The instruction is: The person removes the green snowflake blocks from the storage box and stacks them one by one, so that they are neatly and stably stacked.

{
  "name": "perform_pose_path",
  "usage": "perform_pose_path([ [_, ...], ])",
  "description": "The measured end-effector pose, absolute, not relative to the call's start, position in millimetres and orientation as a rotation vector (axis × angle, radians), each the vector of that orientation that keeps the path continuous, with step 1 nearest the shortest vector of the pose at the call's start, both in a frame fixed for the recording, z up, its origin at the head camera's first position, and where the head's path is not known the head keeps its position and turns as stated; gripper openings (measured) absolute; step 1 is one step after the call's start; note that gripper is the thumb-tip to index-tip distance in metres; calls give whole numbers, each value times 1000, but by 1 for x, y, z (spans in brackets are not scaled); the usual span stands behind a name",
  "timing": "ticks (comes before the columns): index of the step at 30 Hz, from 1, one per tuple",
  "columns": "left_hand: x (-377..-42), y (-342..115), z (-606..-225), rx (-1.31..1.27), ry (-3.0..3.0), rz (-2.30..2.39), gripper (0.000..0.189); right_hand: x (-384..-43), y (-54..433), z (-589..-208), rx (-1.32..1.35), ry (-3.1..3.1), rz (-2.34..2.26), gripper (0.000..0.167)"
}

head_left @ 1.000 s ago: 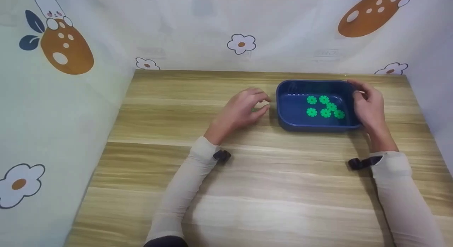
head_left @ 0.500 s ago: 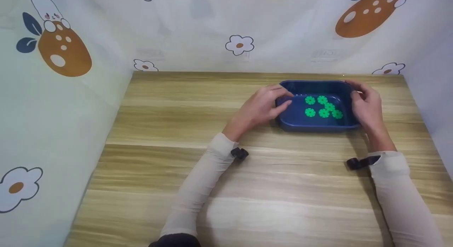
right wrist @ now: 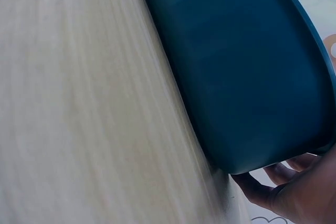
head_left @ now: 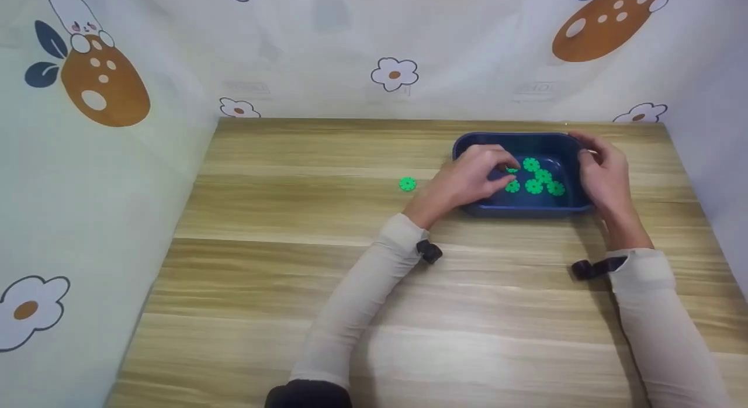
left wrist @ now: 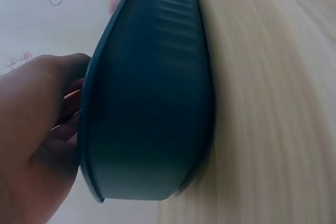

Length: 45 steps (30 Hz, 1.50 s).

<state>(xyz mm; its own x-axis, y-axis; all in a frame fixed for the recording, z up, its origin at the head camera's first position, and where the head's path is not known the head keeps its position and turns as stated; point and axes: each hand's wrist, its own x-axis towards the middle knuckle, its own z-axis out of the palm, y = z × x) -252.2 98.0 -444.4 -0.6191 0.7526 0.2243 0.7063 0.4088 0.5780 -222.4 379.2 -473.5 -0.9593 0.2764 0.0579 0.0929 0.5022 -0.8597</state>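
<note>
A dark blue plastic box [head_left: 497, 211] stands on the table, with several green notched discs [head_left: 543, 176] lying on its floor. My left hand [head_left: 473, 177] reaches over the box's left rim, thumb and forefinger apart, fingertips close over two discs at the left of the group and partly hiding them. In the left wrist view, my left hand [left wrist: 37, 129] shows behind the rim of the box [left wrist: 147, 87]. My right hand [head_left: 608, 177] grips the box's right end, thumb at the rim and fingers round the far corner. Another green disc [head_left: 407, 184] lies on the table left of the box.
The wood-grain table [head_left: 280, 279] is bordered by a pale printed curtain [head_left: 315, 57] at the back and sides. The box stands near the table's back right. A black wrist camera [head_left: 429, 252] sits on the left cuff, another [head_left: 584, 270] on the right cuff.
My left hand has moved right from the table across the rim to over the discs in the box, uncovering the disc on the table. My right hand has stayed on the box.
</note>
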Motion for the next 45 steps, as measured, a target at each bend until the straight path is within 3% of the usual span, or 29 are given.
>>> perform_pose_path([
  [10, -255, 124, -449, 1209, 2577, 654, 33, -221, 379, -471, -351, -2588, 1461, 47],
  [30, -258, 133, -460, 1215, 2568, 365, 38, -222, 379, -472, -340, -2598, 1446, 47],
  [45, -261, 134, -465, 1316, 2576, 403, 26, -221, 378, -471, -363, -2603, 1447, 47],
])
